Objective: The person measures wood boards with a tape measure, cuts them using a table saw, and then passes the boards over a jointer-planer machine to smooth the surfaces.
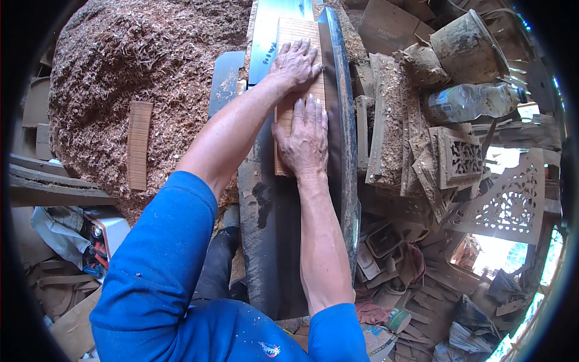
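A long wooden board (298, 30) with reddish-brown grain lies lengthwise on the bed of a planing machine (271, 241), alongside its raised fence (341, 120). My left hand (295, 65) rests on the board's far part, palm down, fingers stretched forward. Closer to me, my right hand (304, 137) lies flat on the same board, fingers extended and its thumb at the left edge. Neither hand wraps round the wood. The board's underside and whatever lies beneath it are hidden.
A big heap of wood shavings (96, 60) rises at left, a loose plank (140, 145) on it. To the right are a dirty bucket (470, 48), a clear plastic bottle (473, 101), stacked boards (386, 120), a carved panel (459, 158) and scattered offcuts.
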